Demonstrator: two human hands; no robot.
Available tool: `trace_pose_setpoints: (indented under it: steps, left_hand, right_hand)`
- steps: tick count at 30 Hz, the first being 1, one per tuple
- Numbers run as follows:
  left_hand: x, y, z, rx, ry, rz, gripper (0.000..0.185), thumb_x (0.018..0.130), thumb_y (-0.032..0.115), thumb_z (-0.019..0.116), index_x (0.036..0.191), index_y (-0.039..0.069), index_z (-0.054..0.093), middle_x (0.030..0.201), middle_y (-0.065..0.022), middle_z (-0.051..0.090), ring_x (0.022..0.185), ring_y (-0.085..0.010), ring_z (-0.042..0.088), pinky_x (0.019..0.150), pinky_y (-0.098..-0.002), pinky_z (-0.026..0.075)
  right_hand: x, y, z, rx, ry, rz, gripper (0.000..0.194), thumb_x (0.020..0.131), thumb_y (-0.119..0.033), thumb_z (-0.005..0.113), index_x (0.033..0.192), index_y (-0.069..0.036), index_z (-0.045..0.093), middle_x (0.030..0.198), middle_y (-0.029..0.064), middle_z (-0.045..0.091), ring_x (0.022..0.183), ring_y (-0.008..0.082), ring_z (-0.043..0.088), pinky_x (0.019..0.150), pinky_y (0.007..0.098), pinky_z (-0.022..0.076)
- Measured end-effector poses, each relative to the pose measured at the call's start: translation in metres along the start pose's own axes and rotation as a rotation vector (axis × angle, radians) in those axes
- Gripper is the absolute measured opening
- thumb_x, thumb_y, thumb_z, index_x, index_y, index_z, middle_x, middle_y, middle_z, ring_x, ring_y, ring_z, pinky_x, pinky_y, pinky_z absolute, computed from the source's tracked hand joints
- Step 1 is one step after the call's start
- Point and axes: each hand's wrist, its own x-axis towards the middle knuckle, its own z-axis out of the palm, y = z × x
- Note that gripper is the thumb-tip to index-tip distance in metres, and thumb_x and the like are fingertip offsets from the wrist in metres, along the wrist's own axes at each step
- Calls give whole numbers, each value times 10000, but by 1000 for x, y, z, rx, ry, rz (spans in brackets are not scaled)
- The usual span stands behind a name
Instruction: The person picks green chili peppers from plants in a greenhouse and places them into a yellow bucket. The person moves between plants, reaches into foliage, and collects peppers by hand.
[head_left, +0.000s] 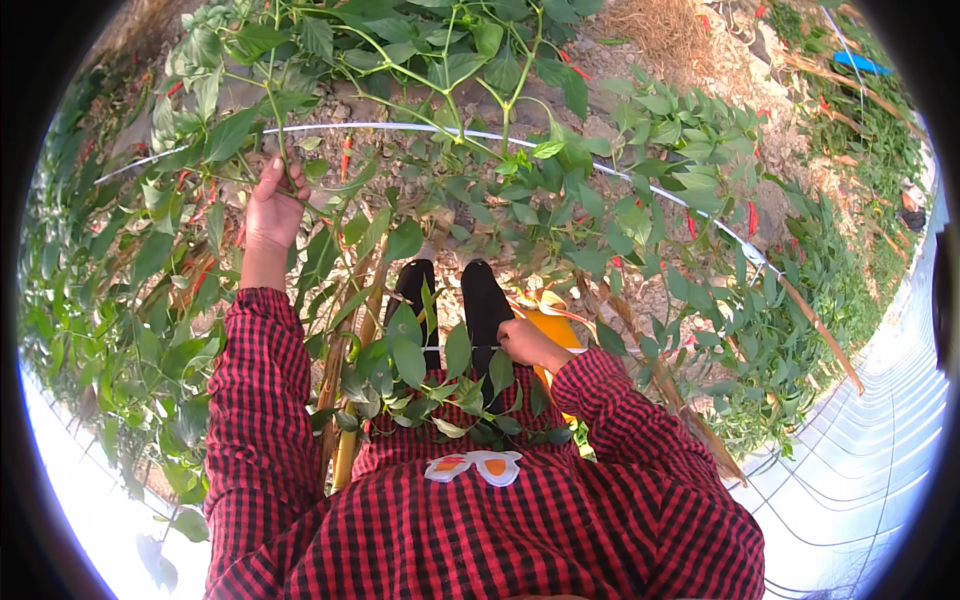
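Note:
My left hand (276, 206) pinches a green stem of a chili pepper plant (277, 105) between thumb and fingers, palm turned up. Leafy branches rise from it past the white twine (405, 126), which bows across the bed in front of me. My right hand (529, 343) is curled into a fist close to my thigh, closed around a lower white string (480, 347) that runs across my legs. Pepper leaves (409, 360) hang over that string and hide part of my lap. Between the plants, a red chili (346, 157) hangs to the right of my left hand.
An orange-yellow container (551, 330) stands beside my right leg, partly hidden. Bamboo stakes (345, 454) rise at my left, and a wooden stake (817, 330) slants at right. Dense pepper plants (150, 322) flank me. Translucent sheeting (862, 465) covers the lower right.

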Motion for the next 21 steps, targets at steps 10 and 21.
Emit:
trace_pose_setpoints:
  steps: [10,21]
  left_hand:
    - [-25,-19,38,134,157,118,242,817,110,615,1043,39,560,858,-15,573,767,-135,508,706,-264,401]
    - [-38,-21,37,201,131,66,128,819,80,581,940,38,568,848,4,534,780,-110,484,743,-257,393]
  right_hand:
    - [49,-128,-111,554,253,-215,201,836,-34,507,1024,-3,571,831,64,627,755,123,575,677,247,453]
    - [161,-292,-169,1004,-22,-515,580,815,8,507,1344,23,272,1176,166,498,1068,190,497,932,294,395]
